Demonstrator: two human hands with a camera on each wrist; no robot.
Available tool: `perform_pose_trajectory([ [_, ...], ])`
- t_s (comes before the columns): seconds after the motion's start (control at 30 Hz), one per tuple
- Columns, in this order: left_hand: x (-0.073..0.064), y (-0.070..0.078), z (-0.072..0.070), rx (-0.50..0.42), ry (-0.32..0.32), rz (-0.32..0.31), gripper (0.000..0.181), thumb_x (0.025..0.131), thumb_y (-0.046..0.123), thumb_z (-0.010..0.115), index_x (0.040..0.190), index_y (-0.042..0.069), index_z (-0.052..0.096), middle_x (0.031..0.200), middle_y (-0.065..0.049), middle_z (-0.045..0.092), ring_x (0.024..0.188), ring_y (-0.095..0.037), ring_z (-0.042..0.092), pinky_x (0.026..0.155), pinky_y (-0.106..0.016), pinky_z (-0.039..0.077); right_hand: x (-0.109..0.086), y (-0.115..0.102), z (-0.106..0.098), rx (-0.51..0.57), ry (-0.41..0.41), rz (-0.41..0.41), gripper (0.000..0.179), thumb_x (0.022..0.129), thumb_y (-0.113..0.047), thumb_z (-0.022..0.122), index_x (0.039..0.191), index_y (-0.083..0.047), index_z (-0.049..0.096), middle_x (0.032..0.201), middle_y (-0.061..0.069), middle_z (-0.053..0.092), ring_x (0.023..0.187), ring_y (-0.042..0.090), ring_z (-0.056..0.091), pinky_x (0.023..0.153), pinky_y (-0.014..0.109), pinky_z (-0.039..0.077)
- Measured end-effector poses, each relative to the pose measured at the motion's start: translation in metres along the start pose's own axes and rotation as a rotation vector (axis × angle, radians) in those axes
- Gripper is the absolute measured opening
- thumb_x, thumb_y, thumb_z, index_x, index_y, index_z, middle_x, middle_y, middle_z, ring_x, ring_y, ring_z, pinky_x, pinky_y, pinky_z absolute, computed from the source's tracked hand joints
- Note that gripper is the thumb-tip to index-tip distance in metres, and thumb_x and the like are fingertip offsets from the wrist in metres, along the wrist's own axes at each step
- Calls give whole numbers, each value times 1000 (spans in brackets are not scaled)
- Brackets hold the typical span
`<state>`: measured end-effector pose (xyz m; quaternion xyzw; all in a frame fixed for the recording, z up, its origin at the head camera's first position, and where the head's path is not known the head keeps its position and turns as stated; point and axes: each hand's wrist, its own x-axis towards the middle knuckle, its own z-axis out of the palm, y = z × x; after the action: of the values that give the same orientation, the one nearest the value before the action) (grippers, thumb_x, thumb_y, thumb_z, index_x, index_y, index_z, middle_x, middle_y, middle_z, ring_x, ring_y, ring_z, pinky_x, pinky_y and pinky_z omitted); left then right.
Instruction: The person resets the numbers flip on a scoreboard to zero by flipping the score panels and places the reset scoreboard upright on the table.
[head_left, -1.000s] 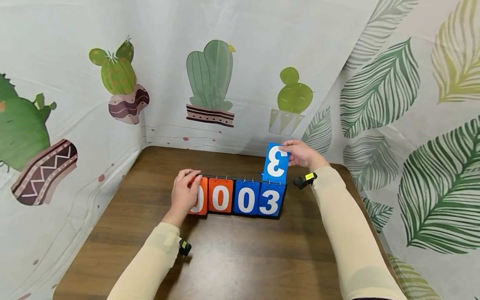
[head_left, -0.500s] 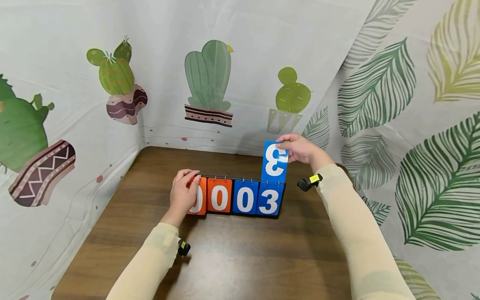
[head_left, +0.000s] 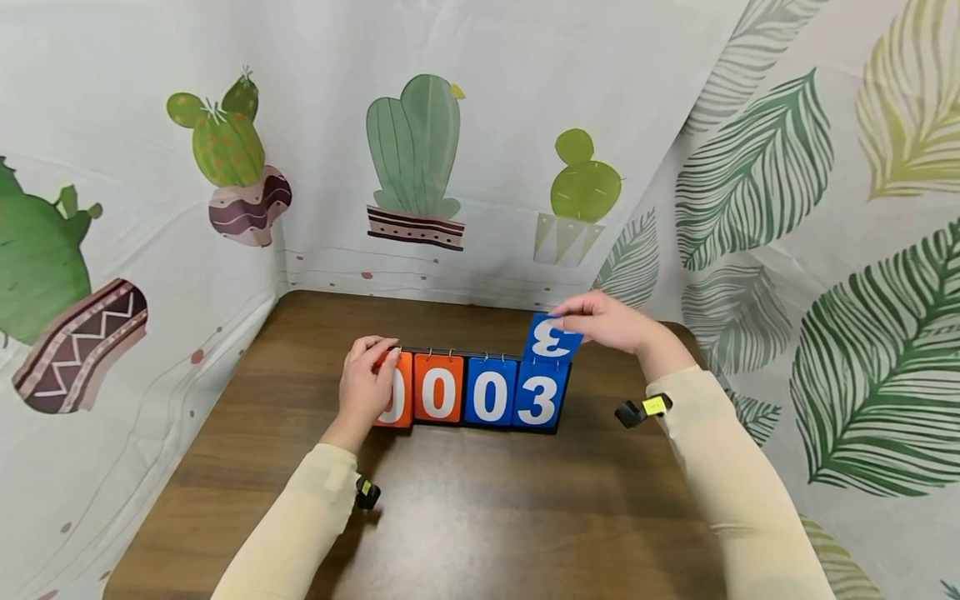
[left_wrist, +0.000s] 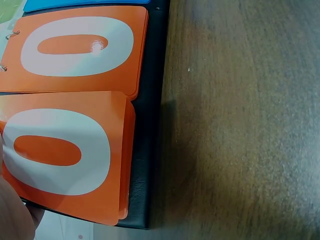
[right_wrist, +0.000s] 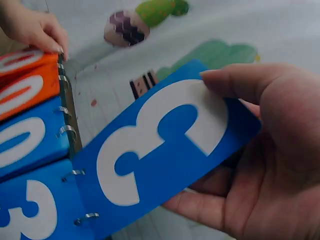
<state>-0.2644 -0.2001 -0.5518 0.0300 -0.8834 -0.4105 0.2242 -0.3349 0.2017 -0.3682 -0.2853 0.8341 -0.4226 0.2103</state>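
Observation:
A tabletop flip scoreboard (head_left: pixel 465 392) stands on the table, its two orange cards showing 0 and its two blue cards showing 0 and 3. My left hand (head_left: pixel 365 379) holds its left end, thumb over the upper part of the outer orange card (left_wrist: pixel 100 205). At the right end, my right hand (head_left: pixel 611 325) pinches a blue card (head_left: pixel 549 337) between thumb and fingers. That card is lifted above the top rings, with an upside-down 3 facing me. In the right wrist view the thumb lies across the 3 on the raised card (right_wrist: pixel 150 172), and the fingers are behind it.
The scoreboard stands on a brown wooden table (head_left: pixel 480 508). Behind it hangs a white cloth (head_left: pixel 322 167) printed with cacti, with leaf prints to the right. Metal rings (right_wrist: pixel 65 131) join the cards to the black frame.
My right hand has come down with the blue card, which looks shorter now as it leans farther back. The right forearm has shifted right and down. My left hand stays put.

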Motion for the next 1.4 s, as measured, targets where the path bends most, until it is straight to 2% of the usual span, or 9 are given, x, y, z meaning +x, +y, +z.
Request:
perform_pose_trajectory([
  [0.1, 0, 1, 1, -3, -1, 3, 36, 105, 42, 56, 130, 21, 71, 133, -5, 57, 125, -32, 52, 104, -57, 45, -16, -6, 11, -101, -35, -94, 28, 102, -18, 62, 126, -4, 71, 111, 15, 76, 97, 28, 72, 88, 37, 60],
  [0.2, 0, 2, 1, -2, -8, -5, 37, 105, 43, 56, 130, 21, 71, 134, -5, 57, 125, -31, 51, 104, -56, 46, -30, -7, 25, -169, -26, -153, 27, 101, -18, 64, 124, -7, 73, 113, 13, 76, 100, 23, 72, 91, 31, 58],
  [0.33, 0, 3, 1, 0, -20, -15, 37, 104, 44, 56, 131, 22, 70, 135, -4, 56, 126, -30, 51, 104, -56, 47, -49, -2, 48, -231, 29, -160, 26, 100, -21, 67, 122, -11, 74, 118, 6, 76, 101, 13, 70, 89, 29, 58],
  [0.5, 1, 4, 2, -13, -13, -11, 35, 104, 42, 57, 130, 24, 71, 134, -3, 57, 126, -29, 51, 104, -55, 47, -67, 4, 77, -246, 95, -137, 25, 97, -25, 71, 120, -17, 75, 119, -2, 76, 103, 13, 69, 92, 40, 60],
  [0.63, 0, 4, 2, -27, 2, 0, 33, 104, 40, 58, 128, 23, 72, 133, -3, 58, 125, -30, 52, 103, -54, 46, -75, 10, 100, -298, 167, -147, 23, 96, -27, 73, 117, -20, 75, 116, -5, 75, 105, 12, 69, 94, 42, 59],
  [0.73, 0, 3, 2, -32, 10, 6, 32, 104, 39, 59, 127, 22, 73, 132, -3, 58, 124, -30, 52, 103, -54, 46, -79, 16, 116, -361, 225, -153, 25, 96, -28, 73, 119, -20, 74, 117, -3, 74, 106, 15, 68, 95, 44, 59],
  [0.93, 1, 1, 2, -40, 19, 18, 32, 103, 38, 60, 128, 22, 73, 132, -4, 58, 124, -31, 52, 103, -54, 46, -79, 35, 148, -413, 345, -145, 28, 92, -27, 76, 118, -17, 75, 129, 6, 72, 123, 27, 65, 103, 51, 55],
  [1.07, 1, 1, 2, -48, 33, 30, 30, 103, 37, 61, 126, 21, 74, 131, -4, 60, 124, -31, 53, 102, -53, 45, -76, 54, 166, -437, 403, -140, 27, 89, -24, 80, 115, -18, 75, 134, 7, 69, 130, 28, 61, 104, 50, 54],
  [1.4, 0, 1, 2, -50, 42, 26, 30, 103, 36, 62, 126, 21, 74, 131, -3, 60, 125, -30, 53, 102, -53, 45, -62, 89, 188, -516, 477, -153, 24, 85, -17, 81, 108, -20, 78, 131, 5, 70, 129, 28, 57, 108, 53, 50],
])
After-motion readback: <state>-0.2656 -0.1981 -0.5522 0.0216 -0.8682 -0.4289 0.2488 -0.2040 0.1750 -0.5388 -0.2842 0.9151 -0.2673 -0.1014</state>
